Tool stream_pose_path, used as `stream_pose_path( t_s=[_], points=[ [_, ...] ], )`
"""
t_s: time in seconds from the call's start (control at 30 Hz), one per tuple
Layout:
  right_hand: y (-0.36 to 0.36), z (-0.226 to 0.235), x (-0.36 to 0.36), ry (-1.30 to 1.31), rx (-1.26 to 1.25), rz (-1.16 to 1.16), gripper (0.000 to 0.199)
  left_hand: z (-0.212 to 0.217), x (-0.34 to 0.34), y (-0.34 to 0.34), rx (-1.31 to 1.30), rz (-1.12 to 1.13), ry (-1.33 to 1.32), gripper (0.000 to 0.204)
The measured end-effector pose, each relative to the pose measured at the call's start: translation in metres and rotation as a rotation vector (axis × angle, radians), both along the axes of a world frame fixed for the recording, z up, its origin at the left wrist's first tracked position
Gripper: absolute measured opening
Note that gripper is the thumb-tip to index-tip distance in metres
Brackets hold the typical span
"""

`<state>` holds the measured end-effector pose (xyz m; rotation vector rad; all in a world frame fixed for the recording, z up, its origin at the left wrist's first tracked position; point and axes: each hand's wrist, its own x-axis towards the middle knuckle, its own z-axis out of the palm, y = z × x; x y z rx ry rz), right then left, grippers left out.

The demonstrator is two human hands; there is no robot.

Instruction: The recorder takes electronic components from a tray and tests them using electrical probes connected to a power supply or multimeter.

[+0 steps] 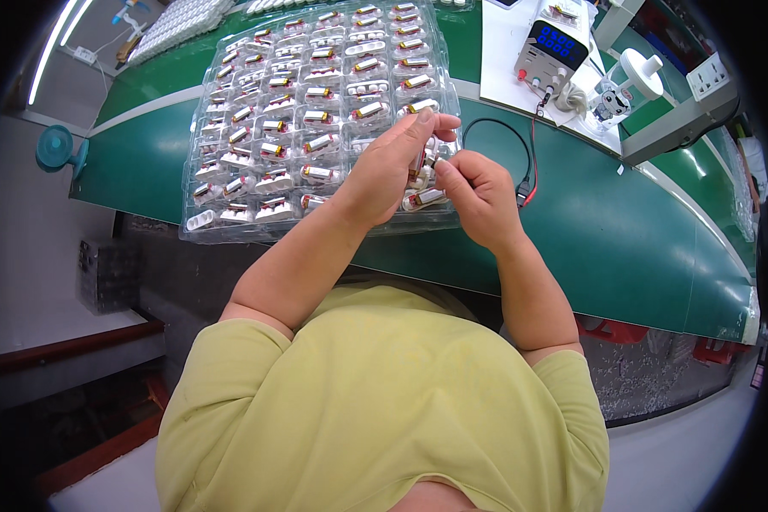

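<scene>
A clear plastic tray (189,224) full of small white housings, many topped with a silver cell with yellow tape and red wires, lies in front of me. Over its near right part, my left hand (382,175) has its fingers curled around a small white piece (420,177) with a dark red edge, mostly hidden by the fingers. My right hand (485,200) meets it from the right, thumb and forefinger pinched at the piece's upper end. What that pinch holds is too small to name. Just below the hands, a white housing with a silver cell (424,198) rests in the tray.
On a white board at the back right stands a power supply (555,53) with a lit blue display. Its red and black leads (527,183) run onto the green table (606,230). Right of it are a white spool-like holder (636,81) and a power strip (710,78).
</scene>
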<state>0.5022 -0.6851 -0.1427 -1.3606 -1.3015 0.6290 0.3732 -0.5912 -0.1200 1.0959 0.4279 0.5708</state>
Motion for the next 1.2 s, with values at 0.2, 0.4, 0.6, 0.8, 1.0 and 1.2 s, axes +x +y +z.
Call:
stream_pose_path(
  t_s=[0.2, 0.4, 0.6, 0.8, 1.0, 1.2],
  points=[
    [0.001, 0.005, -0.001, -0.090, 0.010, 0.004, 0.022, 0.001, 0.000, -0.003, 0.053, -0.003, 0.052, 0.045],
    [-0.001, 0.004, 0.007, -0.084, -0.043, 0.056, 0.024, -0.009, 0.002, -0.011, 0.359, 0.084, 0.184, 0.046],
    [-0.002, 0.004, 0.005, -0.147, 0.005, 0.006, 0.025, -0.004, -0.002, -0.015, 0.317, 0.030, 0.207, 0.047],
    [-0.004, 0.009, 0.002, -0.067, 0.031, 0.000, 0.018, -0.006, 0.003, -0.009, 0.233, 0.012, 0.131, 0.051],
    [-0.003, 0.011, 0.002, -0.057, 0.045, -0.020, 0.020, -0.011, 0.003, -0.004, 0.206, -0.042, 0.044, 0.050],
    [0.000, 0.003, 0.006, -0.130, 0.034, -0.037, 0.027, -0.011, 0.011, 0.001, 0.100, 0.022, 0.077, 0.046]
  ],
)
